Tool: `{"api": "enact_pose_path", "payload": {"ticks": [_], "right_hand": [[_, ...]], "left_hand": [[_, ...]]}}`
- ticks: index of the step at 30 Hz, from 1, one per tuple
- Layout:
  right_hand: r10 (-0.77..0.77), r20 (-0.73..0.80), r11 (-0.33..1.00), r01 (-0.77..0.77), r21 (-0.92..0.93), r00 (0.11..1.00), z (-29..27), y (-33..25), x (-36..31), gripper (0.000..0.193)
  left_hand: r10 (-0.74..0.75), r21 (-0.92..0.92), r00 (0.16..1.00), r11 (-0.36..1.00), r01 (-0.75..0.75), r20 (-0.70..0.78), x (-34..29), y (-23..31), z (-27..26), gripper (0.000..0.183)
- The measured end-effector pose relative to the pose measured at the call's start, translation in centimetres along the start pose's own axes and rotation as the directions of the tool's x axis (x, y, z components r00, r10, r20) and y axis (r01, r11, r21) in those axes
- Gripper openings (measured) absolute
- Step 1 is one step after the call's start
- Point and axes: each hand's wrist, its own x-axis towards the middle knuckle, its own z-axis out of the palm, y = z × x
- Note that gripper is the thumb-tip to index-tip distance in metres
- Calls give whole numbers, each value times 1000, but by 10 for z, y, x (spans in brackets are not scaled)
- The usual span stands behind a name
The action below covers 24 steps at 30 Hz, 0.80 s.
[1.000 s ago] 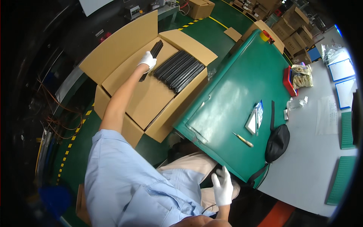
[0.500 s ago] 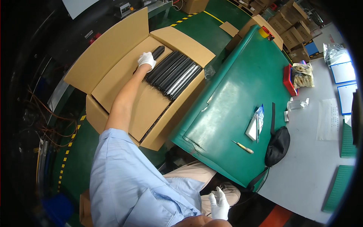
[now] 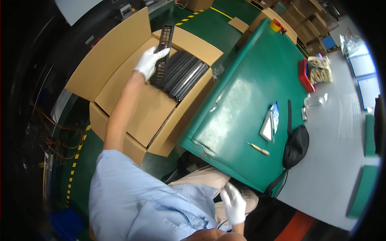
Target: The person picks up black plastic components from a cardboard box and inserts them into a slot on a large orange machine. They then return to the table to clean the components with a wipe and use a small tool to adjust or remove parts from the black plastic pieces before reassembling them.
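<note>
Left hand is gripping a slotted black strip, long axis running near-vertical in view, far end pointing up and slightly right; right hand hanging half-open.

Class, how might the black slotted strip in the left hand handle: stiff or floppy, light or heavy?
The black slotted strip is probably stiff, since it looks straight beyond the left hand. Its many openings suggest it may be light.
</note>
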Motion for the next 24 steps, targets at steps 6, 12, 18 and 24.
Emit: {"api": "enact_pose_path", "payload": {"ticks": [6, 12, 18, 24], "right_hand": [[-213, 48, 873, 168, 457, 976, 22, -86, 109, 98], [-30, 198, 911, -55, 410, 980, 39, -125, 115, 59], [-218, -9, 974, 217, -63, 976, 73, -119, 119, 59], [-478, 40, 870, 479, -116, 878, 45, -122, 103, 81]], "left_hand": [[51, -555, 904, 803, 216, 425, -158, 15, 100, 63], [-69, -681, 914, 645, 348, 401, -210, -2, 144, 52], [-170, -363, 984, 921, 142, -47, -230, -13, 160, 35], [-12, -178, 975, 984, -28, -220, -116, -19, 78, 39]]}}
